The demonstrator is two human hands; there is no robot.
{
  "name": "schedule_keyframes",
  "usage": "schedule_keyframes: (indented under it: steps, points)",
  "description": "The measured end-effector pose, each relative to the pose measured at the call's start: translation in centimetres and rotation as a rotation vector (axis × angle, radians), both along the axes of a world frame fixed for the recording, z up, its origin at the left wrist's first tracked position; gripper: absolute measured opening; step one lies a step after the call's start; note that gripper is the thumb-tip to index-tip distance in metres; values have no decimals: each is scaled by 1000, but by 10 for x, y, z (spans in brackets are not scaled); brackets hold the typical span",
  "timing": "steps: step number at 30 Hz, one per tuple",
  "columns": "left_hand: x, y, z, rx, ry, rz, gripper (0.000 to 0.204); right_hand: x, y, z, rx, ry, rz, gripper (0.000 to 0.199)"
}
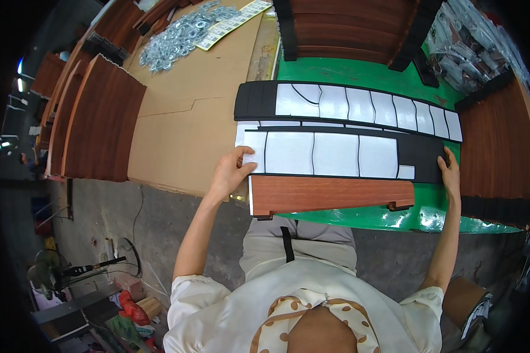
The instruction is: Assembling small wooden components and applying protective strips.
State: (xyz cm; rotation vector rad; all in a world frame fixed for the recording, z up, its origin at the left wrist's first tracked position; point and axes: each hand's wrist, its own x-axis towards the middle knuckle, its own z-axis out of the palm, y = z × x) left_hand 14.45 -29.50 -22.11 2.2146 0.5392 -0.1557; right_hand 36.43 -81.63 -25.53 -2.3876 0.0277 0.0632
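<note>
While the stacked wooden panels [100, 120] at the left ran out of view and the pile of metal washers [179, 35] was too tangled to count, the left hand [229, 173] pinched the left end of the near black strip [335, 154] with white backing. Two such strips lay on the green table [365, 73]; the far strip [347, 103] sat untouched, and one wooden board [330, 194] lay just below. The right hand [450, 170] pressed open fingers on the near strip's right end, its grasp unclear.

Cream short-sleeved blouse [259, 294] with brown-dotted collar [312, 315], grey trousers [318, 241].
</note>
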Motion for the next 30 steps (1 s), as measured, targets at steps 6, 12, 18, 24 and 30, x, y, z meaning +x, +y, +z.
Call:
schedule_keyframes:
  steps: [6,12,18,24,30]
  points:
    - [-9,12,-8,-155,-211,63,34,3,14,1,-50,-78,89,50]
    - [-9,11,-19,163,-338,-136,36,-3,-24,-29,-199,-125,192,48]
    - [-73,90,1,492,-481,56,32,-8,-12,-50,-453,-193,247,46]
    - [-110,222,105,1378,-448,527,35,-5,14,-11,-583,-364,63,45]
    - [-133,333,163,1433,-76,730,39,-2,39,-4,-366,-634,164,42]
